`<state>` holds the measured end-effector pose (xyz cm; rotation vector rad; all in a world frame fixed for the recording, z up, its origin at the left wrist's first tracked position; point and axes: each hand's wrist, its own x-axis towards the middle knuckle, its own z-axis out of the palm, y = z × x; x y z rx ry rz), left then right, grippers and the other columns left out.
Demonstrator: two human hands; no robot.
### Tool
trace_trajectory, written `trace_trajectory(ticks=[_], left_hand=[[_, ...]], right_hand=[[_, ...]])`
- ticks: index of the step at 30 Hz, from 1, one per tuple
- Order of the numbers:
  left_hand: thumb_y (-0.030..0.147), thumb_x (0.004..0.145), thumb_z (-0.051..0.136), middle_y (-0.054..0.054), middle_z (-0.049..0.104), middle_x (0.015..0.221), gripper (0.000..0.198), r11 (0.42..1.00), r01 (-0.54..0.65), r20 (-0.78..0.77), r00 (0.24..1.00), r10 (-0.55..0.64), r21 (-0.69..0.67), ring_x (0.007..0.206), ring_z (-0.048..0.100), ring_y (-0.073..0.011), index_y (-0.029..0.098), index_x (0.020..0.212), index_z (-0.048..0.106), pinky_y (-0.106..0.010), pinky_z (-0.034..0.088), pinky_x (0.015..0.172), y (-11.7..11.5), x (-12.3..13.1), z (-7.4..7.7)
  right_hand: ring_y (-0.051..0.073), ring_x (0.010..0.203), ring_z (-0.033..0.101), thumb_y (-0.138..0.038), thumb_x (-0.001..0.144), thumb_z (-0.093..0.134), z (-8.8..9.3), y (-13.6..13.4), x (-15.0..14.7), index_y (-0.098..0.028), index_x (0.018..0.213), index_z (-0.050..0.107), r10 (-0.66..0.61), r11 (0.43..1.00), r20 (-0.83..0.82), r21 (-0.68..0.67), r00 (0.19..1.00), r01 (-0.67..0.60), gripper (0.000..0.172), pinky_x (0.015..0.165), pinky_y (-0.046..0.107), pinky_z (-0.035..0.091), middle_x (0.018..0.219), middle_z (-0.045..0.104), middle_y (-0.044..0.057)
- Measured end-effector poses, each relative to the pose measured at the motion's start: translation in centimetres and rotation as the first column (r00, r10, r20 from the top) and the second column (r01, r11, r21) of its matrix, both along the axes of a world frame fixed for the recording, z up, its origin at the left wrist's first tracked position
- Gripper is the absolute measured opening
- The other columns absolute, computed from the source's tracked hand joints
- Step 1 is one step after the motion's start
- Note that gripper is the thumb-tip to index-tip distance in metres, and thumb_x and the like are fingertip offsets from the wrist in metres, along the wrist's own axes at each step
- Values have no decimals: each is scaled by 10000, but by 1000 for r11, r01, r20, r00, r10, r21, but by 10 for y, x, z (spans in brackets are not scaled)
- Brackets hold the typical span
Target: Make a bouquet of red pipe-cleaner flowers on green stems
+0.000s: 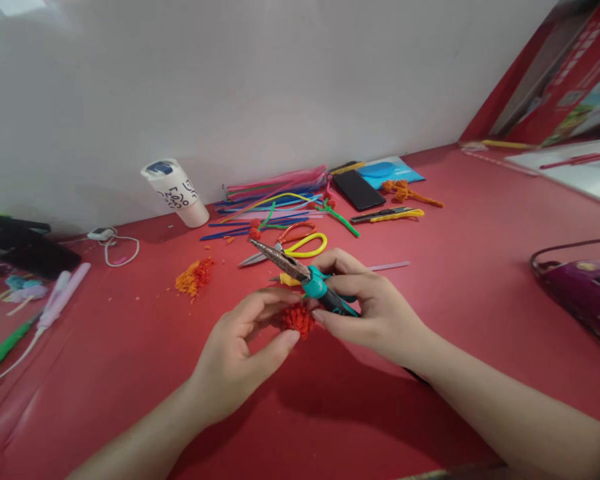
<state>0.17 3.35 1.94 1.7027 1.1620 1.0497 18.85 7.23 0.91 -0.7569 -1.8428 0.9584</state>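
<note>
My left hand (245,353) is closed around a small fluffy red-orange bunch (299,321), which looks like pipe-cleaner pieces. In my right hand (375,307) are needle-nose pliers (287,265) with teal and black handles, their rusty jaws pointing up and left. The right fingertips also come close to the red bunch; I cannot tell whether they touch it. Just beyond the pliers lie scissors (307,245) with one yellow and one red handle loop. Part of a yellow-handled tool (287,280) shows behind the pliers.
Orange and red fluff clippings (194,277) lie left of centre. Pipe cleaners (275,200) are spread along the wall, near a white tumbler (177,193), a phone (359,190) and a yellow cutter (397,214). A corded purple device (587,290) sits at right, a pink-lilac corded tool (63,293) at left.
</note>
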Motion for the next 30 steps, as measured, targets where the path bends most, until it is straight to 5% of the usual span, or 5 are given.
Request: trace_trajectory(ticks=[12,30], left_hand=[[164,766,614,8,663,1012,308,993,-12,-190,981,33,115,894,625,-107,251,1059,572,-191,488,817,-1,-4,-9],[169,748,654,29,650,1051,303,983,49,148,989,-23,-177,952,610,-116,291,1020,596,-192,493,803,1,-4,-10]], right_hand=[[156,832,528,-79,720,592,1,-2,-2,-166,694,603,-104,984,32,147,994,98,91,733,280,444,900,506,61],[143,817,526,-68,716,590,-1,-2,-3,-158,678,589,-110,972,47,213,993,97,97,723,264,452,899,498,53]])
